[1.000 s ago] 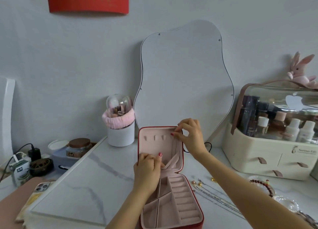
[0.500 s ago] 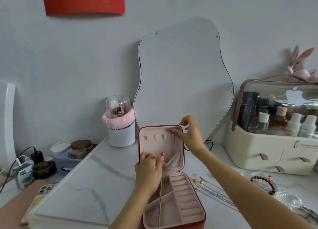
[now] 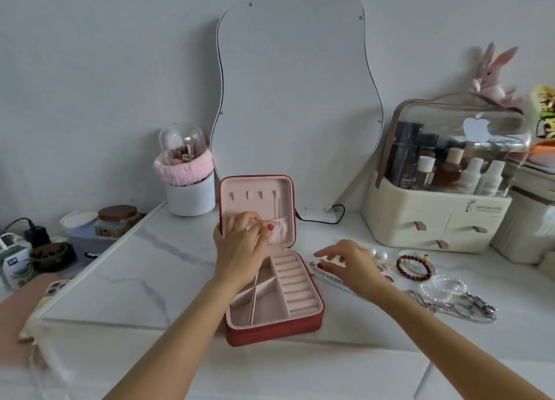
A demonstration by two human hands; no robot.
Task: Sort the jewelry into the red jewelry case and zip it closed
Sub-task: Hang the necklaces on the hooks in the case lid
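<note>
Head-worn camera looks forward and down, close over the marble tabletop (image 3: 126,267).

Bare forearms without sleeves; both hands (image 3: 240,243) (image 3: 350,264) wear red nail polish.

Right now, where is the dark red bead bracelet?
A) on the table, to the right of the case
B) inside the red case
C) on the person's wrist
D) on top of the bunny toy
A: the dark red bead bracelet lies flat on the white table, right of the open red case and just beyond the right hand.
</note>
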